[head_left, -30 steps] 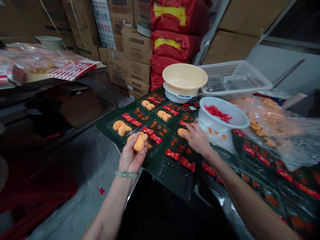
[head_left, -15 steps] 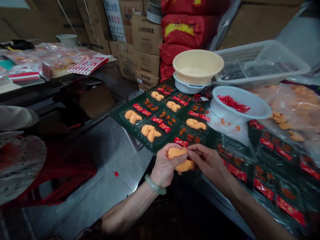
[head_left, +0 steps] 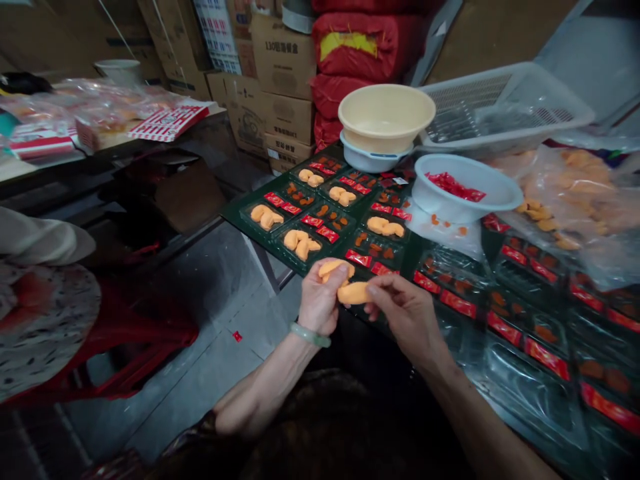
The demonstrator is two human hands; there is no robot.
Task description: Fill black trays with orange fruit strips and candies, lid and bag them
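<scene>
My left hand, a pale green bangle on its wrist, is closed around orange puffed snack pieces. My right hand pinches the end of another orange puffed piece, whose other end meets the left fingers. Just beyond them, clear compartment trays stand in rows on the dark green table. Several hold orange puffs, red packets and small brown-orange pieces. Trays nearer my right forearm, such as a clear tray, have a bare large compartment.
A pale blue basin of red packets stands beyond my right hand. Behind it are a cream basin and a white basket. A bag of orange puffs lies at right. Someone sits at left, a sleeve showing.
The pieces in my hands have come apart, one now stretching between my right fingers and my left hand. My hands have shifted slightly left and up, and the view has tilted.
</scene>
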